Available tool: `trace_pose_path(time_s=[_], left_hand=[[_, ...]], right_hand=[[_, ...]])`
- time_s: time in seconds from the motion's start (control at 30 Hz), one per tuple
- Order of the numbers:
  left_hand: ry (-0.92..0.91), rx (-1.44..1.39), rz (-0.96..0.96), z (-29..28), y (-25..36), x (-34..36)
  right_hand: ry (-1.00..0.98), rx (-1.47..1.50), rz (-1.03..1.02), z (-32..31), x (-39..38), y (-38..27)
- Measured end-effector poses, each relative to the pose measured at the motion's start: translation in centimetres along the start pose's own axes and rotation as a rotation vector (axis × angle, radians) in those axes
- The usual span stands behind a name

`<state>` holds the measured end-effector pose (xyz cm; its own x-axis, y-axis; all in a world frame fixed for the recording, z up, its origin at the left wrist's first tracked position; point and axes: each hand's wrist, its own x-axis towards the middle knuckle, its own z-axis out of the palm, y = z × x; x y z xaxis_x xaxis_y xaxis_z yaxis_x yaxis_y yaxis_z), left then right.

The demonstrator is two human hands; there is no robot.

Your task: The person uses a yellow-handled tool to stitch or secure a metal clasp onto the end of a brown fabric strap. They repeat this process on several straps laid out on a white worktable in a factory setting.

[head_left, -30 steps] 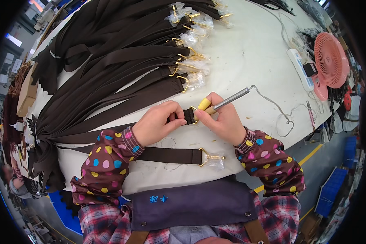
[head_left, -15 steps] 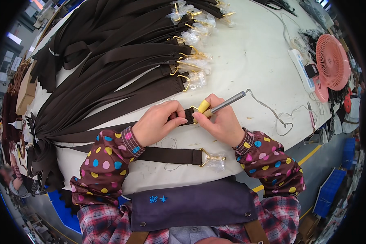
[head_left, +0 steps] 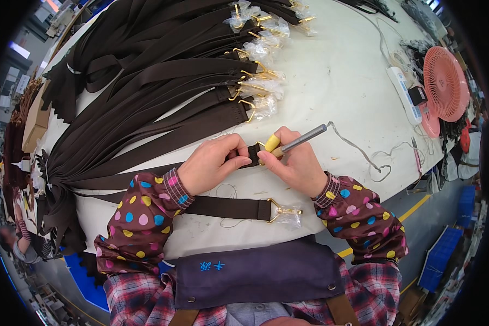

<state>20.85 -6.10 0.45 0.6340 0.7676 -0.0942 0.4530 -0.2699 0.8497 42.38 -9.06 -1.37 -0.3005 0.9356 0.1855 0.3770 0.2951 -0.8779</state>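
My left hand (head_left: 209, 163) is closed, thumb and forefinger pinching a dark brown strap (head_left: 251, 156) near its end. A gold metal hook (head_left: 260, 144) at that end is partly hidden by my right hand (head_left: 298, 169). In that closed right hand is a pen-shaped tool (head_left: 305, 138) with a grey metal body and a cord at its back end. The tool's tip, near the strap end, is hidden by my fingers. A yellow cover (head_left: 272, 143) wraps my right forefinger. Closer to me lies another dark strap (head_left: 228, 208), its gold hook (head_left: 277, 209) in clear plastic.
A large bundle of dark straps (head_left: 130, 103) covers the table's left and far side, with plastic-wrapped gold hooks (head_left: 263, 87). At the right are a white power strip (head_left: 403, 93), a pink fan (head_left: 444, 81) and the tool's loose cord (head_left: 358, 149). Another person (head_left: 22, 242) is at far left.
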Motion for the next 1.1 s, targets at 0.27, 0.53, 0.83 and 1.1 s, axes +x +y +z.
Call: trace_pose_path(time_s=[0.27, 0.53, 0.83, 1.1], left_hand=[[-0.013, -0.008, -0.012, 0.0, 0.0, 0.1], [-0.243, -0.003, 0.062, -2.2, 0.1, -0.1], [-0.291, 0.196, 0.053, -2.3, 1.1, 1.5], [-0.178, 0.109, 0.183, -1.5, -0.6, 1.5]], right_hand=[[0.000, -0.027, -0.003, 0.0, 0.0, 0.0], [-0.001, 0.184, 0.097, -0.1, -0.1, -0.4], [-0.018, 0.084, 0.037, -0.1, 0.0, -0.5], [-0.006, 0.023, 0.014, -0.1, 0.0, -0.4]])
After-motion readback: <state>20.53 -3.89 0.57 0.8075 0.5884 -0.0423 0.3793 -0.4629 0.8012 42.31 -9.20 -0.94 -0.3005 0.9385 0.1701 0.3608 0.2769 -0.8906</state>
